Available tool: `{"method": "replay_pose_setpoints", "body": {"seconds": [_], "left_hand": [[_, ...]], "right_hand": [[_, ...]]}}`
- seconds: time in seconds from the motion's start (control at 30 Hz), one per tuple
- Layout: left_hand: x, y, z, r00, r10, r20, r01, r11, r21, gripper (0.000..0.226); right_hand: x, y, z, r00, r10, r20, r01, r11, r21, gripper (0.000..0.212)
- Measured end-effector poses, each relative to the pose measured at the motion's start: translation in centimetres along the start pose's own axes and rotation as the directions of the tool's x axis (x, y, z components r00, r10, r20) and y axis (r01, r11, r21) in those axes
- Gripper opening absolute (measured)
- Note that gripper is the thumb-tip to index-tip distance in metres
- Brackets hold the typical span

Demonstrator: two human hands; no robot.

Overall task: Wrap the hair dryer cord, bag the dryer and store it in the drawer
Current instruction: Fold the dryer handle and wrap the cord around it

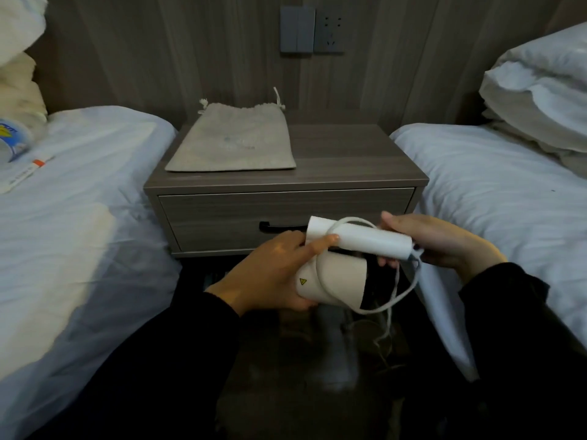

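A white hair dryer (336, 277) with its handle folded over the barrel is held low in front of the nightstand. My left hand (270, 274) grips the barrel from the left, thumb on the handle. My right hand (435, 242) holds the handle's end and the white cord (378, 308), which loops around the dryer body and hangs below. A beige drawstring bag (232, 141) lies flat on the nightstand top. The drawer (286, 217) with its dark handle is closed.
The grey wooden nightstand (355, 166) stands between two beds with white sheets, the left bed (79, 198) and the right bed (495, 192). Pillows (540, 96) are piled on the right bed. A wall socket (330, 30) sits above. The floor below is dark.
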State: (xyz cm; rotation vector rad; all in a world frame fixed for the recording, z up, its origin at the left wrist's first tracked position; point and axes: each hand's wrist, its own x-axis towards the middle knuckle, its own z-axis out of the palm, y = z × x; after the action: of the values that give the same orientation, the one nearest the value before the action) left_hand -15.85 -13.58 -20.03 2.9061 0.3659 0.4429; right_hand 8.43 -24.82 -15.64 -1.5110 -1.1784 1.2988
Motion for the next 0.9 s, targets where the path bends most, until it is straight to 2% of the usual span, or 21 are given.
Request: {"method": "replay_pose_setpoints", "body": {"seconds": [0.03,0.1,0.23,0.3,0.33,0.4,0.47,0.53,0.6,0.67,0.73,0.8,0.9], "left_hand": [[0.0,0.1,-0.2,0.999,-0.043,0.01,0.043,0.998,-0.052,0.102],[0.0,0.3,-0.4,0.992,-0.122,0.017,0.123,0.978,-0.169,0.105],[0.2,0.8,-0.2,0.956,-0.293,0.0,0.259,0.848,-0.463,0.104],[0.3,0.7,0.0,0.937,-0.35,-0.005,0.284,0.768,-0.574,0.101],[0.4,0.6,0.0,0.928,-0.372,-0.01,0.288,0.736,-0.613,0.1],[0.7,0.6,-0.1,0.91,-0.414,-0.03,0.29,0.685,-0.669,0.099],[0.9,0.6,-0.2,0.89,-0.452,-0.06,0.275,0.637,-0.72,0.097],[1.1,0.4,-0.5,0.862,-0.497,-0.1,0.258,0.599,-0.758,0.093],[1.1,0.2,-0.9,0.818,-0.555,-0.151,0.251,0.581,-0.774,0.09],[1.1,0.2,-1.6,0.772,-0.607,-0.191,0.273,0.587,-0.762,0.091],[0.9,0.3,-2.4,0.734,-0.643,-0.218,0.328,0.617,-0.716,0.094],[0.6,0.4,-3.0,0.729,-0.64,-0.242,0.358,0.658,-0.662,0.098],[0.6,0.9,-3.2,0.755,-0.593,-0.281,0.357,0.73,-0.583,0.099]], "right_hand": [[0.3,0.6,-0.4,0.999,0.02,0.031,-0.025,0.983,0.18,0.05],[1.2,1.9,-0.6,0.998,0.005,0.062,-0.034,0.876,0.481,0.05],[2.8,3.5,1.0,0.993,-0.104,0.054,0.049,0.787,0.615,0.036],[3.3,3.5,1.9,0.996,-0.08,-0.034,0.085,0.816,0.572,0.04],[3.6,3.6,2.2,0.993,-0.069,-0.096,0.11,0.844,0.524,0.037],[3.8,3.1,3.2,0.976,-0.063,-0.207,0.147,0.894,0.423,0.017],[3.7,2.7,4.1,0.964,-0.05,-0.261,0.137,0.936,0.324,0.015],[3.4,2.1,4.8,0.97,-0.04,-0.242,0.114,0.946,0.303,0.023],[3.0,1.2,5.0,0.986,-0.019,-0.166,0.082,0.922,0.378,0.039],[2.7,0.2,4.9,0.995,-0.004,-0.103,0.049,0.896,0.442,0.059],[2.3,-0.7,5.1,0.998,0.011,-0.069,0.019,0.908,0.418,0.074],[2.1,-1.2,5.9,0.997,0.013,-0.077,0.016,0.931,0.365,0.074],[2.2,-1.3,7.2,0.99,-0.018,-0.14,0.073,0.914,0.399,0.065]]}}
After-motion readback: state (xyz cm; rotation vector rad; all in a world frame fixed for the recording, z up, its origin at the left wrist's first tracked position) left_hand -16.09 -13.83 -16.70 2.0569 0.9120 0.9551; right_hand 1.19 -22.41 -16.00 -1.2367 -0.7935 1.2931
